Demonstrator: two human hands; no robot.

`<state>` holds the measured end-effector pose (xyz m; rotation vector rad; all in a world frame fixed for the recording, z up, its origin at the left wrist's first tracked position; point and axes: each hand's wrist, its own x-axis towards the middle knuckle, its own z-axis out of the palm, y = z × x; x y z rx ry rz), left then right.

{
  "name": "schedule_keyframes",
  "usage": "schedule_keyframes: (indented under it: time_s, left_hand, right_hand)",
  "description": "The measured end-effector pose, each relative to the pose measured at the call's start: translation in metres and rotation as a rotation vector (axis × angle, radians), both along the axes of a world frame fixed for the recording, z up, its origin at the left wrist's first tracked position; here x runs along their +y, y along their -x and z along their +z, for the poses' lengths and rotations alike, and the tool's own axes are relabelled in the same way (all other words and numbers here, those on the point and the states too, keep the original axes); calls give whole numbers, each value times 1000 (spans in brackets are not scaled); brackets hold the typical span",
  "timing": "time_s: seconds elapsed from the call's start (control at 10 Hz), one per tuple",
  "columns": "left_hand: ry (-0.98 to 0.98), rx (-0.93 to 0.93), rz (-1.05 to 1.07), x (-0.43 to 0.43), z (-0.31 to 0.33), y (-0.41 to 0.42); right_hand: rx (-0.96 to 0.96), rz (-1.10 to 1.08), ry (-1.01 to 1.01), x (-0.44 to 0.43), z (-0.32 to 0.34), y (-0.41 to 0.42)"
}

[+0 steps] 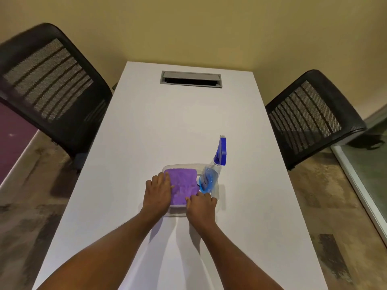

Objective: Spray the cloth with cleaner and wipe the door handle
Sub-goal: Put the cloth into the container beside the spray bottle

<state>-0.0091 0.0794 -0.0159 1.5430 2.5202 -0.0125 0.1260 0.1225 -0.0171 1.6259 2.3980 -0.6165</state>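
The left hand point(158, 192) and right hand point(202, 205) are laid on the folded purple cloth point(184, 182); grip cannot be determined. The clear blue-filled spray bottle point(207, 178) beyond the right hand may be toppled by dragging.

the left hand point(158, 192) and the right hand point(202, 208) are showing bare; the left forearm point(109, 245) and the right forearm point(226, 248) are running unclothed to the view's lower edge.

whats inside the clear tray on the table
A folded purple cloth and a spray bottle of blue cleaner at the right side. The left hand and right hand cover the cloth's near edge; anything under the cloth is hidden.
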Motion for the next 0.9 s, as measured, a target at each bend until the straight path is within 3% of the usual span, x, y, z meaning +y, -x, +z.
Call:
schedule_keyframes:
  time_s: [0.3,0.6,0.9]
  left_hand:
    - [-17,80,49,-29,22,-31]
    - [-38,139,107,-37,29,-62]
    - [-143,62,134,-48,35,-70]
  right_hand:
    - [141,60,-49,-7,9,-34]
    - [84,136,-162,-6,28,-68]
    - [176,60,-157,-11,36,-72]
